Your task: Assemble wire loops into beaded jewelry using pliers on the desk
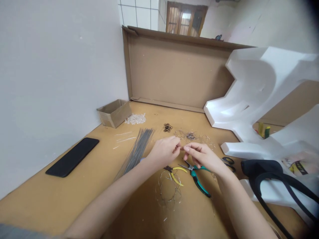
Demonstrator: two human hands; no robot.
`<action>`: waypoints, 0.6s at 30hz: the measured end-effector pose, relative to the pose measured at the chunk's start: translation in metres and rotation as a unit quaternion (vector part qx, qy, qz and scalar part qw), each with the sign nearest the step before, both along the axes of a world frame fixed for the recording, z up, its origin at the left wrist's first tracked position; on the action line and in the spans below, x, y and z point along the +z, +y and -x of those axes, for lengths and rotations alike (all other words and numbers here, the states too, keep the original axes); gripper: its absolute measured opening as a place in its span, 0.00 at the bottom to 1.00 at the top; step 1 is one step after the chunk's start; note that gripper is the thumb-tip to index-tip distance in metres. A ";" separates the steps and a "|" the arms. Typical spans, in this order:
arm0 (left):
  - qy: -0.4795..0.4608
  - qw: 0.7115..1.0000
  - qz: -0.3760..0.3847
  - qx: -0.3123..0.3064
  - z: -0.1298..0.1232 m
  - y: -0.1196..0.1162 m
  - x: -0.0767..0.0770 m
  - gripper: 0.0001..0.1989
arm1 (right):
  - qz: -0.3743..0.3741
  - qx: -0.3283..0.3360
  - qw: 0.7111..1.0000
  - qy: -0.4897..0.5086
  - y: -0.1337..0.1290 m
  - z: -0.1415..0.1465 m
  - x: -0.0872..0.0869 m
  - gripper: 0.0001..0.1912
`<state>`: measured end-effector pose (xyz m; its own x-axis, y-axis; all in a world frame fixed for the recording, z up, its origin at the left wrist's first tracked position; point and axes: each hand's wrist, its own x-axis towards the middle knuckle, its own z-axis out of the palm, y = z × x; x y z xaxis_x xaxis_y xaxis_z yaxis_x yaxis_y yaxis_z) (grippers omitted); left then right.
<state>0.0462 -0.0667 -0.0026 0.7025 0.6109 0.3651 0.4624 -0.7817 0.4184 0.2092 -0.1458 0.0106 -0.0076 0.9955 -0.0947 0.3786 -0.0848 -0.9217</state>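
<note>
My left hand [166,151] and my right hand [201,154] meet over the middle of the table, fingertips pinched close together. What they hold between them is too small to make out. Under my right hand lie long-nose pliers with green and black handles [199,185]. Yellow-handled pliers [178,169] rest beside them, below my left hand. Nearer me is a round shape of thin bent wire [167,192]. A bundle of straight grey wires [138,151] lies left of my left hand, partly behind my forearm.
Beyond the hands are black rings [167,127] and a tangle of small wire pieces [190,135]. A cardboard box [111,116] stands by clear small pieces [136,119]. A black slab [73,157] lies left; scissors [228,162], white foam [251,86] and black straps [271,179] are right.
</note>
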 end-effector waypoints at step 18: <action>0.137 0.964 0.204 0.102 0.053 -0.031 -0.050 0.15 | -0.031 -0.010 0.996 -0.082 -0.008 -0.014 -0.010 0.11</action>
<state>-0.0068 -0.0979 -0.0531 0.5890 0.7996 -0.1171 0.7257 -0.4595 0.5121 0.2237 -0.1542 0.0003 0.0227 0.9992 -0.0320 0.5227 -0.0392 -0.8516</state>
